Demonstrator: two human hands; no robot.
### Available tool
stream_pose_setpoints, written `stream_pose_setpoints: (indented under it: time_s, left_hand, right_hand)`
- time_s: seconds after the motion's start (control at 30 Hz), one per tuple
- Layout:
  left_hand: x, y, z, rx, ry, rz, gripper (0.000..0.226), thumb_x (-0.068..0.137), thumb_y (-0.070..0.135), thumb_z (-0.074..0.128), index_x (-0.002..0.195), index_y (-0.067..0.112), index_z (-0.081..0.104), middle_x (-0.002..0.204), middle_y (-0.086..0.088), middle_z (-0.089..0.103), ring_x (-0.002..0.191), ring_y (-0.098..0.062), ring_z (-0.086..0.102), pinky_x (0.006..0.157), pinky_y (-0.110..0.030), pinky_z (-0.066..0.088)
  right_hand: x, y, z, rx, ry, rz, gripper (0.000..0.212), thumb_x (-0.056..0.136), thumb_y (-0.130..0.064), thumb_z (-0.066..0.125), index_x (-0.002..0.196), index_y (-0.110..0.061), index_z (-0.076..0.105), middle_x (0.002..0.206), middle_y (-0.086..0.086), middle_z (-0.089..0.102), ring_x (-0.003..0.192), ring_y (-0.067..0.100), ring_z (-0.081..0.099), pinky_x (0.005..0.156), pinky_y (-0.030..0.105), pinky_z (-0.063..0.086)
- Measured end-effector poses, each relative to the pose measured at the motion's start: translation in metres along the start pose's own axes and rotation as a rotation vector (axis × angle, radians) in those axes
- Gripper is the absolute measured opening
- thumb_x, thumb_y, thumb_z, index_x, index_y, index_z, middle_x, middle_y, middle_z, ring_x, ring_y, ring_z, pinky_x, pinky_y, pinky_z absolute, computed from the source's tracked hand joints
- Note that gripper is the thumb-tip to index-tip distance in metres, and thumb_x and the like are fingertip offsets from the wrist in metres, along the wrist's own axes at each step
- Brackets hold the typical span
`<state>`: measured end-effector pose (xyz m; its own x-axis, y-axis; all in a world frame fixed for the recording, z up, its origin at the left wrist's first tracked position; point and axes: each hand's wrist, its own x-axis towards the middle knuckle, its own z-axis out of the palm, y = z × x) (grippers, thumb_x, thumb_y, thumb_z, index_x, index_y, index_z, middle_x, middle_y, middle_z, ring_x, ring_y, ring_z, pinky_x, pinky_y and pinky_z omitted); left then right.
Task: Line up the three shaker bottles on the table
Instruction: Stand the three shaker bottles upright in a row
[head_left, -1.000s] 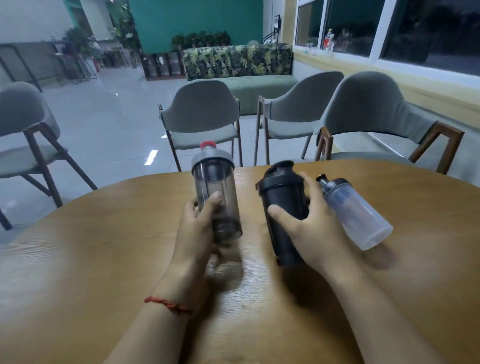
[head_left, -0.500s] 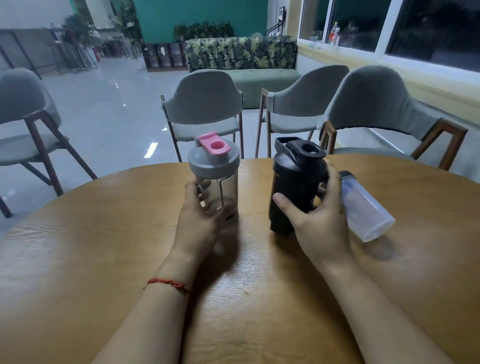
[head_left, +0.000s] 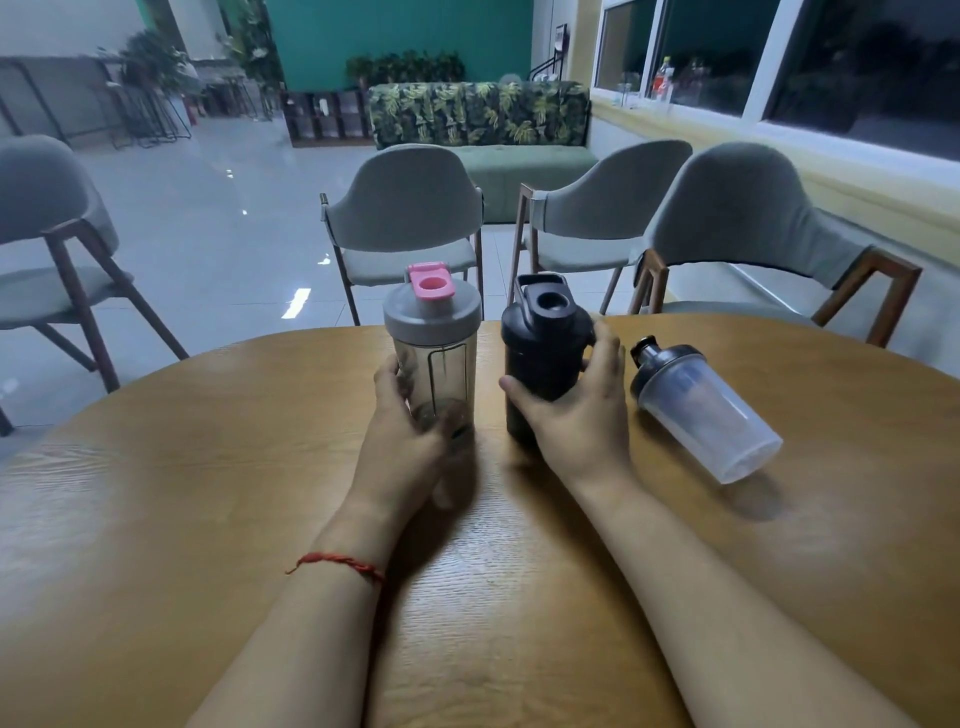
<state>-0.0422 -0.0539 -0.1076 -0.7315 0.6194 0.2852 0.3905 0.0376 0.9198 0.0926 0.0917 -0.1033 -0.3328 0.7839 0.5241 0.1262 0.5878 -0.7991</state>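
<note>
Three shaker bottles are on the round wooden table (head_left: 156, 519). A clear bottle with a grey lid and pink cap (head_left: 434, 338) stands upright at the centre, and my left hand (head_left: 410, 441) wraps its lower part. Just right of it the black bottle (head_left: 543, 348) stands upright, gripped around its body by my right hand (head_left: 576, 415). A frosted bottle with a dark lid (head_left: 701, 410) lies on its side further right, lid pointing away from me, untouched.
Grey chairs with wooden legs (head_left: 410, 228) stand behind the table's far edge, one more at the left (head_left: 47, 249). A green sofa (head_left: 488, 135) and a window sill with bottles (head_left: 665, 83) are farther back.
Both held bottles went from tilted and lifted to standing upright on the table. The frosted bottle stayed lying on its side.
</note>
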Motion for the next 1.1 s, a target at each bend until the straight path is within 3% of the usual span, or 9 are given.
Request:
stream_pose_setpoints:
  time_s: [0.1,0.27,0.4,0.47,0.53,0.7,0.83,0.9,1.1]
  left_hand:
    - [0.0,0.0,0.0,0.055,0.056,0.01,0.076,0.085,0.029,0.081,0.15,0.032,0.041,0.145,0.004,0.052,0.13,-0.016,0.057,0.109,-0.044,0.049]
    - [0.0,-0.002,0.001,0.062,0.025,-0.014,0.078,0.087,0.017,0.082,0.152,0.022,0.039,0.144,0.002,0.053,0.11,0.027,0.05,0.087,-0.002,0.045]
    - [-0.001,-0.001,0.003,0.051,0.012,-0.001,0.081,0.088,0.019,0.082,0.154,0.02,0.034,0.14,0.005,0.051,0.105,0.032,0.048,0.086,-0.002,0.046]
    - [-0.001,-0.001,0.003,0.027,0.032,0.0,0.084,0.086,0.023,0.084,0.154,0.023,0.035,0.142,0.004,0.052,0.115,0.022,0.052,0.098,-0.018,0.051]
    - [-0.001,0.0,0.004,0.012,0.037,0.001,0.085,0.085,0.024,0.085,0.153,0.026,0.034,0.144,0.003,0.052,0.12,0.015,0.053,0.102,-0.027,0.053]
    - [-0.004,-0.001,0.01,0.029,0.027,0.019,0.083,0.09,0.013,0.08,0.156,0.016,0.03,0.142,-0.001,0.049,0.1,0.035,0.049,0.079,0.002,0.044]
    - [-0.004,0.0,0.009,0.029,0.058,0.011,0.087,0.089,0.019,0.081,0.157,0.022,0.027,0.144,0.006,0.045,0.108,0.019,0.054,0.079,0.0,0.043]
    - [-0.004,-0.001,0.01,0.026,0.062,0.018,0.086,0.089,0.021,0.082,0.156,0.024,0.029,0.144,0.008,0.046,0.112,0.01,0.054,0.085,-0.006,0.043]
    - [-0.002,-0.01,0.012,0.019,0.062,0.006,0.077,0.087,0.017,0.084,0.149,0.019,0.038,0.135,0.002,0.056,0.099,0.03,0.053,0.092,-0.025,0.051]
  right_hand:
    - [-0.005,0.002,0.0,-0.018,-0.047,0.064,0.104,0.072,-0.047,0.097,0.155,-0.025,0.038,0.144,-0.004,0.048,0.134,0.021,0.053,0.108,0.043,0.052]
    - [0.001,-0.004,-0.039,-0.118,-0.168,0.127,0.111,0.073,-0.057,0.093,0.164,-0.034,0.033,0.161,-0.005,0.043,0.146,0.018,0.045,0.117,0.046,0.045]
    - [0.007,-0.011,-0.101,-0.212,-0.022,-0.021,0.067,0.089,-0.053,0.075,0.148,-0.03,0.056,0.138,-0.01,0.057,0.133,0.015,0.05,0.108,0.034,0.042]
    - [0.008,-0.005,-0.123,-0.376,0.044,-0.04,0.057,0.091,-0.055,0.062,0.142,-0.029,0.061,0.136,-0.006,0.061,0.131,0.019,0.049,0.106,0.041,0.044]
    - [0.009,0.007,-0.134,-0.588,0.027,-0.013,0.06,0.091,-0.056,0.062,0.145,-0.029,0.058,0.145,0.0,0.06,0.138,0.026,0.047,0.11,0.05,0.043]
    - [0.003,0.028,-0.135,-0.747,-0.141,0.173,0.087,0.092,-0.061,0.069,0.165,-0.033,0.033,0.166,0.002,0.041,0.149,0.032,0.037,0.112,0.052,0.041]
    - [0.008,0.033,-0.137,-0.821,-0.159,0.26,0.093,0.093,-0.062,0.067,0.169,-0.033,0.022,0.162,0.004,0.046,0.138,0.035,0.047,0.099,0.05,0.048]
    - [0.011,0.035,-0.14,-0.761,-0.122,0.297,0.095,0.091,-0.064,0.07,0.168,-0.031,0.026,0.156,0.007,0.054,0.135,0.037,0.053,0.097,0.05,0.049]
    - [0.011,0.03,-0.128,-0.078,0.067,0.363,0.076,0.08,-0.087,0.065,0.139,-0.04,0.058,0.126,-0.006,0.069,0.123,0.027,0.063,0.101,0.055,0.055]
